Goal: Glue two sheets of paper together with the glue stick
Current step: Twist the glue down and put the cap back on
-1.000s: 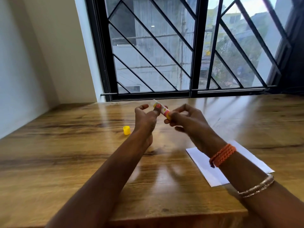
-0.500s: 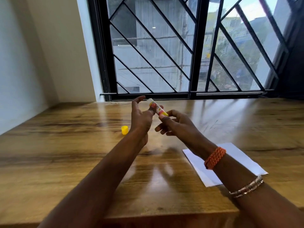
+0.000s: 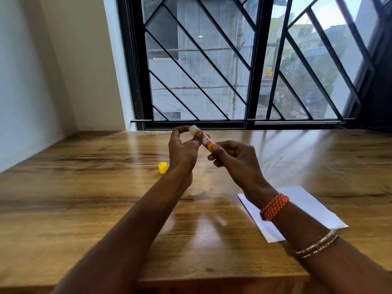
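An uncapped glue stick [image 3: 201, 139], white with a pink and yellow label, is held tilted above the wooden table [image 3: 84, 198]. My left hand [image 3: 183, 150] pinches its upper end between thumb and fingers. My right hand [image 3: 233, 160] grips its yellow lower end. The yellow cap [image 3: 163, 167] lies on the table just left of my left wrist. White paper [image 3: 301, 211] lies flat at the right, partly hidden under my right forearm; I cannot tell how many sheets there are.
A barred black window [image 3: 244, 64] runs along the table's far edge. A pale wall [image 3: 31, 81] closes the left side. The table's near edge [image 3: 212, 279] lies under my forearms.
Both hands stay on the glue stick. My left fingers have curled over its top end, and the right fingers have shifted at the base. The view has tilted slightly.
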